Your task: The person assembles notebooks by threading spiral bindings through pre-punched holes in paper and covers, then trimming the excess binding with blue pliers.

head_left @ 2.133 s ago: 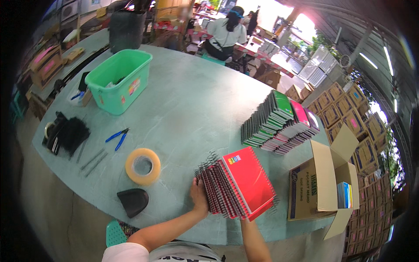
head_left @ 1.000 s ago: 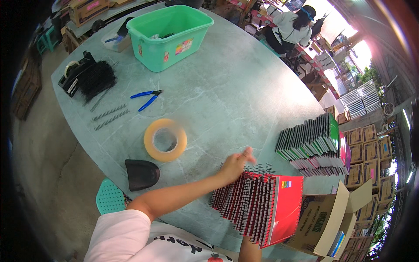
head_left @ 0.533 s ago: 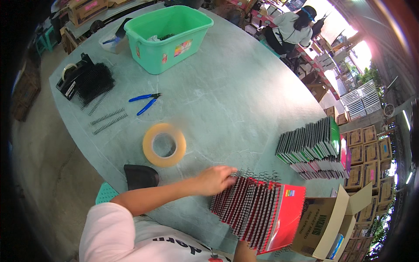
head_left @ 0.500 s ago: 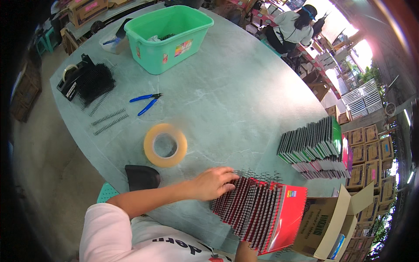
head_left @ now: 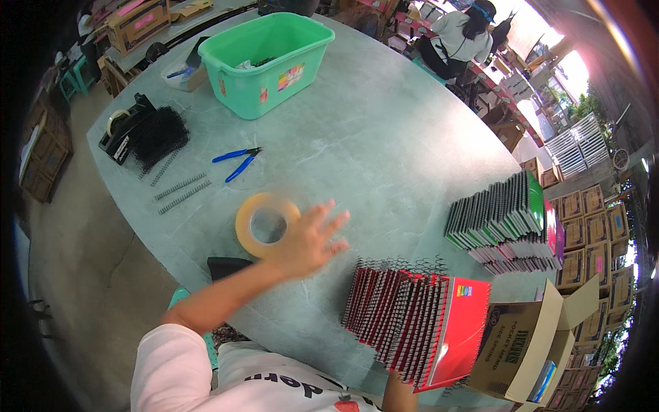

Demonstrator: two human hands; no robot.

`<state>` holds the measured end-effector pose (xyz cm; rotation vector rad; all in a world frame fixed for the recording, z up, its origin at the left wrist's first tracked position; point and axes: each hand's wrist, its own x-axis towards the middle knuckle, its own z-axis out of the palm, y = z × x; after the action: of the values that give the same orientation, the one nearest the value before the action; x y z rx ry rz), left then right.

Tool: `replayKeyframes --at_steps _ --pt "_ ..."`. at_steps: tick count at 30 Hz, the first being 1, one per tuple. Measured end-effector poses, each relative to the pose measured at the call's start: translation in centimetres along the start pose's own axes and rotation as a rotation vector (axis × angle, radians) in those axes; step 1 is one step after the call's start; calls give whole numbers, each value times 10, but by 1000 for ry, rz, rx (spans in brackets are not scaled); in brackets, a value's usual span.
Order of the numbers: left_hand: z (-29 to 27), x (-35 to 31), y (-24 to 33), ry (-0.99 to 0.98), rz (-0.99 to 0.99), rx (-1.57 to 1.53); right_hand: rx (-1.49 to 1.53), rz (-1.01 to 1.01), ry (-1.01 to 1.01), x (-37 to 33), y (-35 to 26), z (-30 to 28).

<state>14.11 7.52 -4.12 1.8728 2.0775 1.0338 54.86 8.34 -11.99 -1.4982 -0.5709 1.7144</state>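
Observation:
My left hand (head_left: pixel 305 240) is raised over the table, empty, its fingers spread. It partly overlaps a roll of clear yellowish tape (head_left: pixel 246 230). To its right, a row of red-covered spiral notebooks (head_left: pixel 412 323) leans together, black wire bindings facing up and left. Loose wire ends stick out along the row's far edge. My right forearm (head_left: pixel 400 395) reaches up to the near side of these notebooks; the hand itself is hidden behind them. A dark, curved object (head_left: pixel 226 266) lies partly under my left forearm.
Green and pink spiral notebooks (head_left: pixel 498 216) are stacked at the right, by an open cardboard box (head_left: pixel 511 350). Blue-handled cutters (head_left: pixel 238 165), loose spiral coils (head_left: pixel 182 192), a tape dispenser (head_left: pixel 127 130) and a green tub (head_left: pixel 264 86) occupy the left and far side. Beyond sits another person (head_left: pixel 463 38).
My left hand has left the red notebooks' far edge and moved up and left toward the tape roll, its fingers spreading. The red notebooks remain beside the box.

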Motion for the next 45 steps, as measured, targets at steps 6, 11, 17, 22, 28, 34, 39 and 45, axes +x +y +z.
replayKeyframes --at_steps 6,11,17,22,28,34,39,45 --pt "-95 42 -161 85 -470 262 -27 15 -61 14 0 14" --pt "-60 -5 -233 105 -429 828 -61 14 -92 27 -3 24" --pt "-55 -10 -230 33 -379 766 -139 4 -148 56 -17 40" --pt "-63 11 -201 95 -600 560 -294 -25 -254 93 -31 61" --pt "-69 3 -46 -22 -547 -289 -528 -102 -376 125 -66 92" --pt "-6 -65 -15 -590 -311 -599 -638 39 -674 86 -108 197" --pt "-14 -30 -37 -692 -430 -558 -668 341 -865 98 -99 227" --pt "19 -16 -29 -355 -223 -355 -551 480 -983 100 -99 230"
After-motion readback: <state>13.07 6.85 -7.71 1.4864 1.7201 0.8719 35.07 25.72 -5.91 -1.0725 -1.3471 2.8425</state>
